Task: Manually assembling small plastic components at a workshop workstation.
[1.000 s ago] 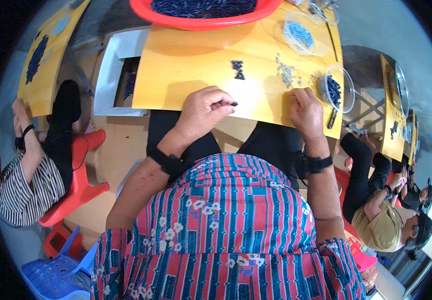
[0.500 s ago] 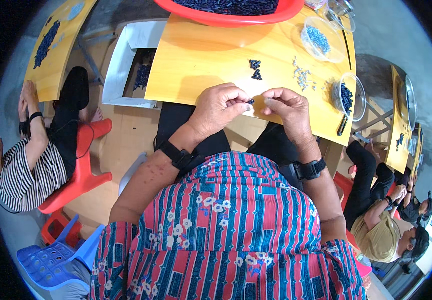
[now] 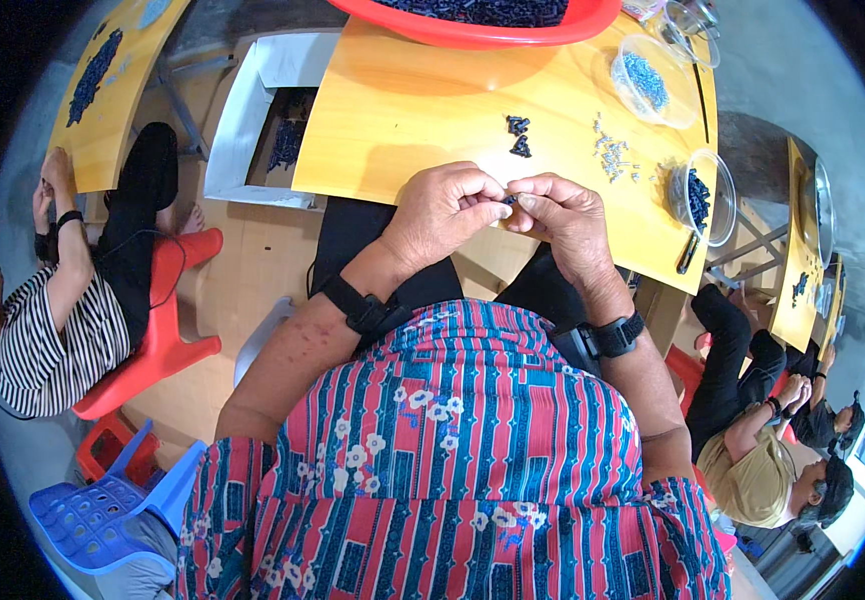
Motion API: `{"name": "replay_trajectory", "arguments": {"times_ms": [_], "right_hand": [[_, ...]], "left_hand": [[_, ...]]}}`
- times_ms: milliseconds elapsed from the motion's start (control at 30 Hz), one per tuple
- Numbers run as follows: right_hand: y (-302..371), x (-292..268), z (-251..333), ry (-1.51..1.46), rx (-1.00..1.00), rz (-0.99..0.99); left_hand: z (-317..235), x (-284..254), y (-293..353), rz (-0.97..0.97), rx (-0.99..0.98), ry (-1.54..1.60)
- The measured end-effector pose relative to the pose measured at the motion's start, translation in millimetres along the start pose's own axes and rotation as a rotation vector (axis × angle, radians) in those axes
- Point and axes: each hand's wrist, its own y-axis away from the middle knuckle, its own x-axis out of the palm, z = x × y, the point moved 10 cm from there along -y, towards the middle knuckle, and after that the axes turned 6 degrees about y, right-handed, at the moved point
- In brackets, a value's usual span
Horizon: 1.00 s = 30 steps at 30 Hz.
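Note:
Fingers of my left hand (image 3: 445, 212) pinch a small black plastic piece (image 3: 510, 200) just over the table's front edge. My right hand (image 3: 565, 218) meets it there, thumb and forefinger pressed together at the piece's other side. Whatever the right fingertips grip is too small and covered to name. Beyond my hands, a few similar black pieces (image 3: 520, 146) lie in a little group on the yellow table (image 3: 413, 120). To their right are scattered small silvery parts (image 3: 613, 160).
A red basin (image 3: 493, 38) of black pieces stands at the back. On the right are a clear tub of blue bits (image 3: 645, 80), a clear tub of black pieces (image 3: 699, 198) and a dark-handled tool (image 3: 689, 252). An open white box (image 3: 243, 120) sits left. Co-workers sit on both sides.
My right hand has moved left, so its fingertips now meet those of my left hand at the black piece. The left hand keeps its pinch.

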Motion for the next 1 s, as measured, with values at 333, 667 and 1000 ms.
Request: {"name": "replay_trajectory", "arguments": {"times_ms": [333,667,1000], "right_hand": [[0,-1,-6,-0.029,0.020,-0.023],[-5,-1,-11,-0.051,0.019,-0.011],[-1,3,-2,-0.001,-0.007,-0.015]], "left_hand": [[0,0,0,-0.026,0.006,0.021],[10,2,-1,-0.022,-0.049,0.085],[3,-1,-1,-0.039,-0.031,0.043]]}}
